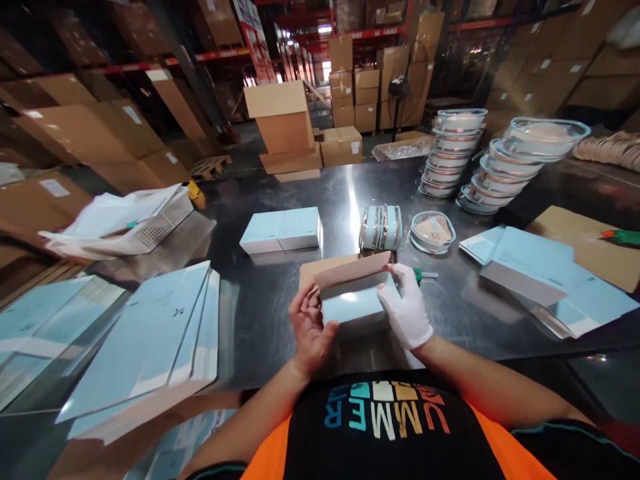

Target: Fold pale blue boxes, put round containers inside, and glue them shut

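Note:
A light blue carton [353,306] with a raised flap is held in front of my body, between both hands. My left hand [311,330], bare, grips its left side, thumb at the near edge and fingers behind. My right hand [407,308], in a white glove with bare fingertips showing, pinches the right end near the flap. Brown cardboard [309,272] shows behind the carton. Just beyond my right hand lies a green-handled tool [425,275], partly hidden. Farther back are a clear-rimmed container [433,232] with a paper insert and a few similar ones [381,227] standing on edge.
Two closed blue cartons [280,229] sit on the dark metal table [260,300]. Flat blue cartons [145,327] lie at left, and more [535,260] at right. Container stacks [453,153] rise at the back right. A white basket [160,223] holds papers at left.

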`<state>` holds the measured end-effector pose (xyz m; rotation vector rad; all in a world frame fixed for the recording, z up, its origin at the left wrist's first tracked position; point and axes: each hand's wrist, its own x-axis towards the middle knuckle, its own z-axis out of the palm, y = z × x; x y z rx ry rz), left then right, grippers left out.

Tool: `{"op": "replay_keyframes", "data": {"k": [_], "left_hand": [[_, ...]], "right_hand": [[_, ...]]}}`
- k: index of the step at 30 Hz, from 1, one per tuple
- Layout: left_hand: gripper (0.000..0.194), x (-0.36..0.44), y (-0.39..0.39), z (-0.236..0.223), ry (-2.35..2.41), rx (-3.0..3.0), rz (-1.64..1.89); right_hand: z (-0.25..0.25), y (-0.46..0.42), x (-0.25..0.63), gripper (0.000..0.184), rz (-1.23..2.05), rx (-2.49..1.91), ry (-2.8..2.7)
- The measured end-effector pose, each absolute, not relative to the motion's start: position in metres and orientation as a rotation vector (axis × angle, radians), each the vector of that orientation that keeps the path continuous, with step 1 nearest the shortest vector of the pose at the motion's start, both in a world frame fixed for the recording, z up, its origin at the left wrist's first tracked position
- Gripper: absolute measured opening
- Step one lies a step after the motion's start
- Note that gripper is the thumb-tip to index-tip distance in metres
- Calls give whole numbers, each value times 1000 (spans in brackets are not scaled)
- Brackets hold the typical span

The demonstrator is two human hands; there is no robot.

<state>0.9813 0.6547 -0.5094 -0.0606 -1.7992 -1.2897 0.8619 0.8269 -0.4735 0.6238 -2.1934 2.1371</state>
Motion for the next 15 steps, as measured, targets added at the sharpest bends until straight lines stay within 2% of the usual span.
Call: {"op": "replay_keyframes", "data": {"k": [3, 5, 9, 11, 13, 15], "left_hand": [[50, 981, 643, -516, -1977, -217, -1197], [46, 982, 632, -514, -2003, -173, -1122], [56, 986, 609, -509, -1943, 84, -981], [64, 986, 602, -510, -1950, 181, -942], [71, 985, 599, -512, -1949, 250, -944], [76, 983, 599, -511, -1936, 296, -986]], "right_hand": [[-477, 833, 850, 52, 2182, 630, -2162], [-479, 846, 833, 51, 2022, 706, -2320], [-487, 879, 801, 47, 1006, 647, -3121], [-496, 889, 794, 55, 692, 576, -3414], [-504, 895, 792, 73, 684, 510, -3518], [-509, 899, 791, 85, 836, 445, -3501]]}}
